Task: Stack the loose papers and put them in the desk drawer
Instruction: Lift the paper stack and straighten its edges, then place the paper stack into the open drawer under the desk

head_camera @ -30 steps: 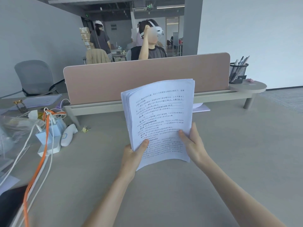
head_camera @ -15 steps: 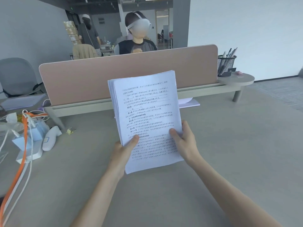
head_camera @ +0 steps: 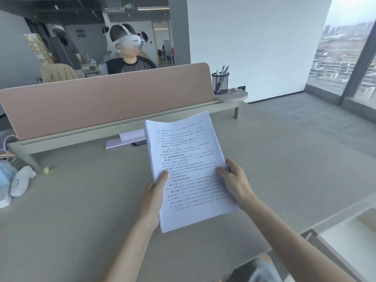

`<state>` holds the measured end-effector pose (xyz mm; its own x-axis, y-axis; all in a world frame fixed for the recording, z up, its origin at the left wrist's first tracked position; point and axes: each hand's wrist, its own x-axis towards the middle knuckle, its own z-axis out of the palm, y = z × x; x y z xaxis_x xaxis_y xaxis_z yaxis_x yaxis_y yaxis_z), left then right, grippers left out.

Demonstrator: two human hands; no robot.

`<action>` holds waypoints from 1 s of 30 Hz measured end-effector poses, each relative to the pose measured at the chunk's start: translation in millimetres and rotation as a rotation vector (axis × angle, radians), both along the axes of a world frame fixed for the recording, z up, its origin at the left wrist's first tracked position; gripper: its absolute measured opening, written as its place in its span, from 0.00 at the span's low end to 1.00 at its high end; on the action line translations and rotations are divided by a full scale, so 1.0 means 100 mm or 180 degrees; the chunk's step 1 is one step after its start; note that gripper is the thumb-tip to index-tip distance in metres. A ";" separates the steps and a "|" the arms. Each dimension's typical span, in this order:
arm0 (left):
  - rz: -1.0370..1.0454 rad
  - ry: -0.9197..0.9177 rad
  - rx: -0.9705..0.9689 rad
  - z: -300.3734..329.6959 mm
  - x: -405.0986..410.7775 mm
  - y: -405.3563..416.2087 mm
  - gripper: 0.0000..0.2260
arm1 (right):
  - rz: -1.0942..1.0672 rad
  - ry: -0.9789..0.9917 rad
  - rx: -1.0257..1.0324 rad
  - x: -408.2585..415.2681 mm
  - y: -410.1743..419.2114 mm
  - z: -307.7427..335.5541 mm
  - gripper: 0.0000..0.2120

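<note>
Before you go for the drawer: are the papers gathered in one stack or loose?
Gathered. The papers form one stack, sheet edges layered at its left side, held above the desk by the left hand and right hand.

The top sheet of the stack of papers (head_camera: 189,169) carries dense printed Chinese text in numbered clauses; bold headings such as 第七条, 第八条 and 第十条 can be made out; the smaller lines are too blurred to read; a green ceiling sign (head_camera: 128,6) is illegible.

Head view, forward-down over desk (head_camera: 81,220)
</note>
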<state>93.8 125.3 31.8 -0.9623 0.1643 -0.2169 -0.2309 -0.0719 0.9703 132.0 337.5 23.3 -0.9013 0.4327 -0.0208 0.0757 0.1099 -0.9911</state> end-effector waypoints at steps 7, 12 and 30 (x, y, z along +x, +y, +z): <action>-0.0298 -0.0003 0.0149 -0.13 0.99 0.62 0.16 | -0.0459 -0.0072 0.0107 1.25 0.53 -0.15 0.07; -0.0443 0.0043 0.0215 -0.11 1.74 1.07 0.18 | -0.0818 -0.0207 0.0041 2.13 0.87 -0.13 0.10; -0.1699 0.0693 -0.0660 -0.65 2.77 2.53 0.06 | -0.1738 -0.0854 0.0075 3.90 2.29 -0.59 0.14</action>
<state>371.3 378.4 -33.0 -0.7846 0.6112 -0.1036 0.0220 0.1946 0.9806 521.6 567.0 -36.0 -0.5136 0.8341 -0.2013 0.3740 0.0065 -0.9274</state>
